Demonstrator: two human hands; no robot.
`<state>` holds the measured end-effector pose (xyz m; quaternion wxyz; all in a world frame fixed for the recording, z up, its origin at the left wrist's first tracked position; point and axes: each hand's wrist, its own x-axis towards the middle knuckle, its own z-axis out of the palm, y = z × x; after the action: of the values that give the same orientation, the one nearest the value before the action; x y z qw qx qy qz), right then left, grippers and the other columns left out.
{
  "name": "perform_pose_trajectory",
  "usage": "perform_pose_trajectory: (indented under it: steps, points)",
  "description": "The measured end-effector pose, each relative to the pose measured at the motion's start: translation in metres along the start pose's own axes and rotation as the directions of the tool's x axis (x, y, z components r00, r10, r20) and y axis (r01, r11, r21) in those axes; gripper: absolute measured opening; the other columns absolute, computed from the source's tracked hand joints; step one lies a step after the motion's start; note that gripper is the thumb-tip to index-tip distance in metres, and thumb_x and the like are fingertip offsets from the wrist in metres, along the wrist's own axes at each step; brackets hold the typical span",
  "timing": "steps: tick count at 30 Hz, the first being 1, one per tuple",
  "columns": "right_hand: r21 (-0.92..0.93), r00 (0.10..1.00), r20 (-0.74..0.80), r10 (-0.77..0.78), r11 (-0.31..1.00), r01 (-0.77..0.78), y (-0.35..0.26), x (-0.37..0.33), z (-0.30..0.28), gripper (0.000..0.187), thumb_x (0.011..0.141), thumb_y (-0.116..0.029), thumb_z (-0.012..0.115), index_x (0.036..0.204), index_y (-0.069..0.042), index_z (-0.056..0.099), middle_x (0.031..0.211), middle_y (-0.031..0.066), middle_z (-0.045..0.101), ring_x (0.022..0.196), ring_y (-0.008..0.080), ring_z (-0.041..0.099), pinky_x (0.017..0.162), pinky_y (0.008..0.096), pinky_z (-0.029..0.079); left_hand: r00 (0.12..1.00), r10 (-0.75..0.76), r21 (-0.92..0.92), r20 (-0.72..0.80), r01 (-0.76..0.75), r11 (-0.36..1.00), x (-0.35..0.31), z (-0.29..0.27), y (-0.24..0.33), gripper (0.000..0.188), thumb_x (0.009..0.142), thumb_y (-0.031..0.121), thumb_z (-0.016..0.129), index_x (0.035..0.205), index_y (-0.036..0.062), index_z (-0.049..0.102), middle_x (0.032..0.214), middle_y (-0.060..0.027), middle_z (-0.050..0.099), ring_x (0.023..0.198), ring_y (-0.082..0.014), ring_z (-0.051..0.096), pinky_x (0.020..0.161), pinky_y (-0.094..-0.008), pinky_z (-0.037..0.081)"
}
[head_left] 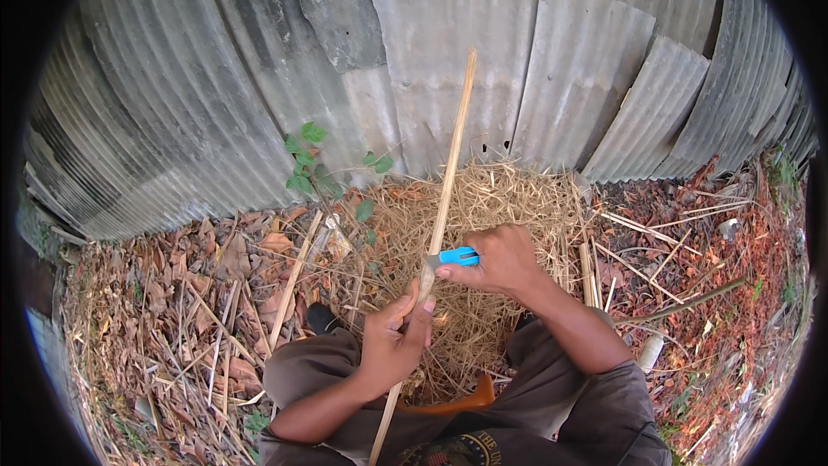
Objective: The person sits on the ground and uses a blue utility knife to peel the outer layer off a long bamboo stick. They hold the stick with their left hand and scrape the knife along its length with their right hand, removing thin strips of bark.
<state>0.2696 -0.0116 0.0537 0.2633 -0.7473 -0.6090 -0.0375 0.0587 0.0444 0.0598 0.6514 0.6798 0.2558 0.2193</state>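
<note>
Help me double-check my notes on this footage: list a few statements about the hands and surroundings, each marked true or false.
1. The right hand holds a blue-handled tool. True.
2. The left hand is empty. False: it grips a long, pale stick.
3. The tool's metal end is at the stick, farther from the person than the left hand. True.
4. The wall ahead is made of bricks. False: it is made of grey corrugated sheets.
5. A pile of straw-like strips lies on the ground near the wall. True.
6. The leafy green plant by the wall is right of the stick. False: it is to the left.
</note>
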Motion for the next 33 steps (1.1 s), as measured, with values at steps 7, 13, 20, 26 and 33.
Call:
perform_pose_trajectory:
  steps: [7,13,20,26,33]
  points:
    - [-0.100,0.951,-0.187,-0.248,0.967,0.233,0.010,0.008,0.007,0.072,0.065,-0.081,0.059,0.050,-0.012,0.050,0.042,0.0065,0.044,0.038,0.0263,0.050,0.040,0.0386,0.038,0.999,0.044,0.103,0.006,-0.044,0.994,-0.015,-0.009,-0.004,0.030,0.096,0.008,0.056,0.124,-0.0029,0.058,0.066,0.0030,0.050,0.060,-0.0009,0.043,0.051,-0.0212,0.039]
    - [-0.109,0.949,-0.183,-0.256,0.965,0.239,0.010,0.010,0.020,0.073,0.064,-0.082,0.059,0.050,-0.012,0.049,0.042,0.0064,0.043,0.038,0.0258,0.049,0.041,0.0390,0.037,0.999,0.043,0.058,-0.014,-0.042,0.997,-0.020,-0.016,-0.006,0.027,0.096,0.009,0.057,0.119,-0.0053,0.059,0.066,0.0008,0.049,0.063,-0.0020,0.042,0.054,-0.0217,0.040]
    - [-0.110,0.945,-0.181,-0.272,0.961,0.256,0.014,0.010,0.025,0.072,0.064,-0.082,0.060,0.051,-0.011,0.050,0.043,0.0060,0.044,0.039,0.0255,0.049,0.042,0.0387,0.038,0.999,0.017,0.125,0.041,-0.022,0.992,-0.022,-0.021,-0.006,0.028,0.097,0.011,0.055,0.122,-0.0031,0.056,0.072,0.0047,0.050,0.066,-0.0009,0.043,0.056,-0.0197,0.038]
    - [-0.149,0.949,-0.193,-0.250,0.963,0.223,0.007,0.016,0.027,0.072,0.063,-0.082,0.061,0.051,-0.011,0.052,0.041,0.0052,0.047,0.037,0.0236,0.051,0.041,0.0365,0.041,1.000,0.003,0.095,-0.005,-0.003,0.995,-0.017,-0.025,0.002,0.030,0.096,0.010,0.056,0.122,-0.0056,0.056,0.067,-0.0029,0.050,0.065,-0.0029,0.042,0.055,-0.0227,0.040]
    - [-0.110,0.981,-0.105,-0.166,0.982,0.154,0.001,0.024,0.044,0.074,0.069,-0.082,0.055,0.053,-0.010,0.058,0.042,0.0075,0.052,0.040,0.0255,0.057,0.043,0.0393,0.046,0.998,-0.049,0.109,-0.039,0.053,0.993,-0.013,-0.036,-0.002,0.031,0.097,0.009,0.054,0.126,-0.0013,0.056,0.070,-0.0017,0.051,0.066,-0.0034,0.042,0.057,-0.0227,0.040]
